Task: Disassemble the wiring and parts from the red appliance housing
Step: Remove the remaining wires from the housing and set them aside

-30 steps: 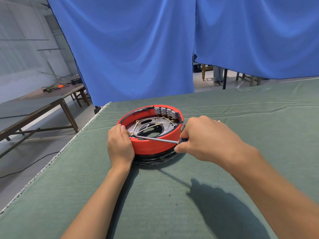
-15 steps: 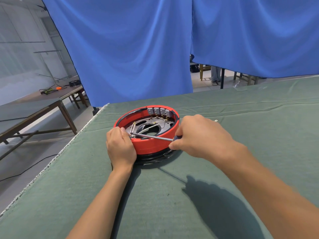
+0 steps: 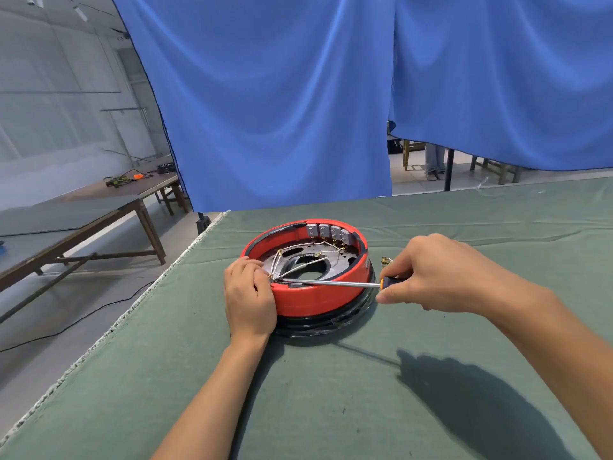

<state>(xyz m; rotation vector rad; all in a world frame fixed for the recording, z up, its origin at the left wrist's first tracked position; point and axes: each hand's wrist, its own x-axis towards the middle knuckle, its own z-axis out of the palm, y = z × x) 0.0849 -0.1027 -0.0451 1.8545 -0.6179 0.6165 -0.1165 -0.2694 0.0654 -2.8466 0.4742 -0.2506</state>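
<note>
The fingers of the right hand [image 3: 441, 273] are curled round the dark handle of a screwdriver [image 3: 331, 283], thumb low on the near side, so that only the orange collar and a bit of black grip show beyond the knuckles. Its long steel shaft lies almost level across the near rim of the red housing [image 3: 315, 300], the tip down at the left inner edge where a bunch of pale wires [image 3: 298, 265] meets. The left hand [image 3: 248, 293] is wrapped over that same left side of the rim, fingers bent over the edge and pressing close beside the tip; I cannot tell whether they pinch a wire there.

The housing is a round, shallow ring, open side up, sitting on a black base on the green cloth-covered table [image 3: 331, 410], near its far left corner. Inside it a dark metal plate [image 3: 308, 260] carries the wires to a row of grey blocks [image 3: 328, 232] on the far wall. A small brass-coloured piece [image 3: 385, 260] lies on the cloth just right of the housing. Blue curtains [image 3: 282, 94] hang behind, and a long wooden table [image 3: 83, 214] stands far off to the left.
</note>
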